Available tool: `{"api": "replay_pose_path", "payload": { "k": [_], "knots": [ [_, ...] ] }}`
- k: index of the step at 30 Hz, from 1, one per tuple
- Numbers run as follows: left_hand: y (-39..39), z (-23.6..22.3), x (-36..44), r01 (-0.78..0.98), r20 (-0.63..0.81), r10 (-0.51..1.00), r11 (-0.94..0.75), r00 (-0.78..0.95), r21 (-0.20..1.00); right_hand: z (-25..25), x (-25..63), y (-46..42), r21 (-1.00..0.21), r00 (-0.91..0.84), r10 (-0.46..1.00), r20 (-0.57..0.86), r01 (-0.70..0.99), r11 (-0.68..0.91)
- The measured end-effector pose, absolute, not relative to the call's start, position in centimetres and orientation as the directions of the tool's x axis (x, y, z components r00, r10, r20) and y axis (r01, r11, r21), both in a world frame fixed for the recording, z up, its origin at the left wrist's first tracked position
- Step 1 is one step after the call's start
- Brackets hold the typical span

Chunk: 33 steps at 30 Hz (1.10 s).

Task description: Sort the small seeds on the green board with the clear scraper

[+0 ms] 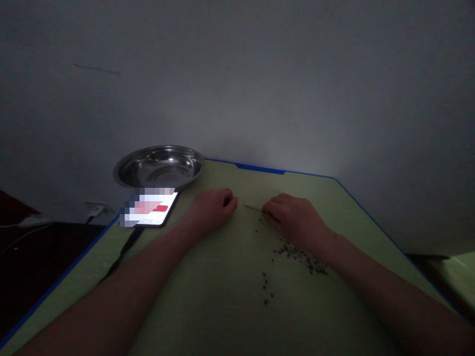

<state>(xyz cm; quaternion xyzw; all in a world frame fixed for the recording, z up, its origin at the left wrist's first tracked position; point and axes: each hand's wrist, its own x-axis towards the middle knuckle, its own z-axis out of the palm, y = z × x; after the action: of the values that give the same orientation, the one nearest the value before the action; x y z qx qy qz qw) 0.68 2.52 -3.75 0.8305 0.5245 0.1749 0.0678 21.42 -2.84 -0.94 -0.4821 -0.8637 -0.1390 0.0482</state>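
My right hand (291,217) is closed around a thin, pale stick-like thing (253,207), possibly a needle or wire, whose tip points left. Under and in front of that wrist lies a scatter of small dark beads or seeds (302,257). Several more dark grains (265,284) are strung out nearer to me. My left hand (213,210) rests on the table to the left of the stick's tip, apart from it. Its fingers are curled with thumb and forefinger together; whatever they may pinch is too small or hidden to see.
The green table (208,296) has a blue edge and stands against a grey wall (260,89). At the back left is a shiny steel basin (159,168). A phone with a lit screen (158,210) lies before it, beside a dark strap or cable (122,254).
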Motion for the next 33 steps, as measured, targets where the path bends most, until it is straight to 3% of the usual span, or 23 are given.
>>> {"api": "replay_pose_path", "payload": {
  "k": [5, 12, 16, 21, 28, 33],
  "knots": [
    [2.6, -4.0, 0.8, 0.85, 0.197, 0.904, -0.425, 0.379, 0.311, -1.0, 22.1, -7.5, 0.18, -0.646, 0.75, 0.145, 0.762, 0.622],
    [2.6, -3.7, 0.9, 0.85, 0.206, 0.906, -0.418, 0.369, 0.319, 0.0, 23.3, -12.1, 0.013, -0.654, 0.74, 0.158, 0.75, 0.661],
    [2.8, -3.8, 0.9, 0.847, 0.207, 0.904, -0.424, 0.374, 0.321, 0.8, 24.9, -12.9, -0.161, -0.513, 0.815, 0.27, 0.81, 0.563],
    [2.7, -3.8, 0.9, 0.847, 0.202, 0.899, -0.436, 0.39, 0.306, 0.8, 26.8, -14.0, -0.357, -0.306, 0.924, 0.23, 0.857, 0.372],
    [2.5, -3.8, 0.9, 0.859, 0.196, 0.891, -0.45, 0.411, 0.245, -1.2, 27.5, -15.3, -0.482, -0.175, 0.981, 0.079, 0.855, 0.191],
    [2.4, -3.6, 0.8, 0.851, 0.192, 0.885, -0.461, 0.423, 0.25, -1.6, 27.8, -14.8, -0.506, -0.182, 0.982, 0.043, 0.844, 0.178]
  ]
}}
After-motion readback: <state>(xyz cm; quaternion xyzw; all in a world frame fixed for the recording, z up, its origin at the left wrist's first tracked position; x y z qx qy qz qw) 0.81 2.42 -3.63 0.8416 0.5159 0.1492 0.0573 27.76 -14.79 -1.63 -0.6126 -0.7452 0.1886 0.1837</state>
